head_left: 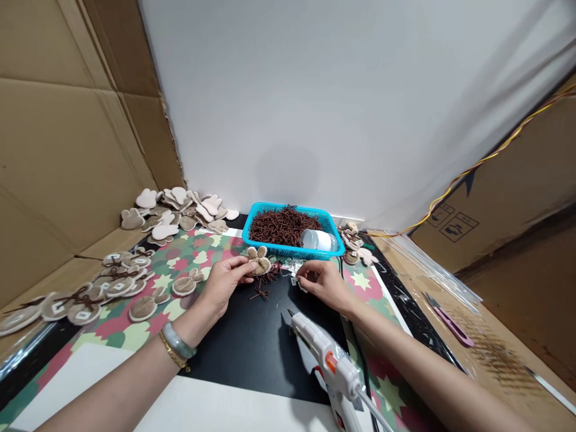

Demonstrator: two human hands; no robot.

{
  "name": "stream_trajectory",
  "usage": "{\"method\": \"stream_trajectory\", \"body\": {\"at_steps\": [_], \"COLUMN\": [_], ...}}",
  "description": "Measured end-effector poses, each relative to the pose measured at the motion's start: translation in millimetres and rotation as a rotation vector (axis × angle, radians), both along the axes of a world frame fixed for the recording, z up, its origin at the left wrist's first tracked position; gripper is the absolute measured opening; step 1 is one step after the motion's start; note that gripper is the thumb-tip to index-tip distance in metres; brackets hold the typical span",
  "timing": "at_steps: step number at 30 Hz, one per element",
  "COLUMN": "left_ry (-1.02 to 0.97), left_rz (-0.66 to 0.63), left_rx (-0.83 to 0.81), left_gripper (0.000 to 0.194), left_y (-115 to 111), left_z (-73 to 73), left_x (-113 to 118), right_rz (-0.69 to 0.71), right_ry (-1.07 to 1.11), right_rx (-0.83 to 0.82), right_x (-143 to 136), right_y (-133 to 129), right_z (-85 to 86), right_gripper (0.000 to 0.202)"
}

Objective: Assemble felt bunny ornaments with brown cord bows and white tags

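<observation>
My left hand (229, 280) pinches a bunny-shaped fabric patch (258, 262), tan with a pale edge and two ears pointing up. My right hand (324, 283) has its fingers drawn together beside small white labels (293, 267); whether a label is between the fingertips, I cannot make out. Between the hands, several dark brown bows (269, 275) lie loose on the black mat (265, 336), one nearer to me. A white hot glue gun (326, 354) rests in front of my right hand, its nozzle pointing up and left.
Behind the hands stands a blue basket (246, 231) of brown bows with a plastic jar (318, 240) in it. Patches are piled (164, 219) at the back left; bowed ones (119, 282) lie nearer. At right are a pink cutter (450, 321) and clear glue sticks (434, 270).
</observation>
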State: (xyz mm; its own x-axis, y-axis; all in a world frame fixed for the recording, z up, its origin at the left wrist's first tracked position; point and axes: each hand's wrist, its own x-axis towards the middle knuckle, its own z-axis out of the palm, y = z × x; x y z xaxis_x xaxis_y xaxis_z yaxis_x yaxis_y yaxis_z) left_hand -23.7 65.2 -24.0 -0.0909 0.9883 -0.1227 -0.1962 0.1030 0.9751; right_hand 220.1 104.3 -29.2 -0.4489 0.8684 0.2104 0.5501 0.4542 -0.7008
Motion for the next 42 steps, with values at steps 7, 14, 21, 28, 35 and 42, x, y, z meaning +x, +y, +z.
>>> {"method": "stream_trajectory", "body": {"at_steps": [7,14,21,28,35,42], "left_ry": [-0.009,-0.012,-0.004,-0.007,-0.006,-0.018], "left_rz": [0.013,0.016,-0.005,0.007,0.0,0.007], "left_rx": [-0.025,-0.032,-0.024,-0.027,-0.023,-0.025], "left_gripper": [0.025,0.026,0.024,0.025,0.025,0.026], "left_y": [2,4,3,2,4,2], "left_z": [-3.0,-8.1,-7.4,-7.7,-6.2,-5.2], "left_x": [-1,-3,-2,-3,0,-1], "right_rz": [-0.115,-0.117,-0.077,-0.136,-0.093,-0.093], "right_ry": [0.496,0.601,0.61,0.58,0.628,0.621], "right_rx": [-0.511,-0.714,-0.751,-0.626,-0.618,-0.586], "right_x": [3,10,10,9,7,4], "right_y": [3,2,-3,-2,-5,-4], "right_z": [8.5,6.8,10.6,10.4,13.9,19.3], "right_gripper": [0.012,0.019,0.025,0.025,0.032,0.029]}}
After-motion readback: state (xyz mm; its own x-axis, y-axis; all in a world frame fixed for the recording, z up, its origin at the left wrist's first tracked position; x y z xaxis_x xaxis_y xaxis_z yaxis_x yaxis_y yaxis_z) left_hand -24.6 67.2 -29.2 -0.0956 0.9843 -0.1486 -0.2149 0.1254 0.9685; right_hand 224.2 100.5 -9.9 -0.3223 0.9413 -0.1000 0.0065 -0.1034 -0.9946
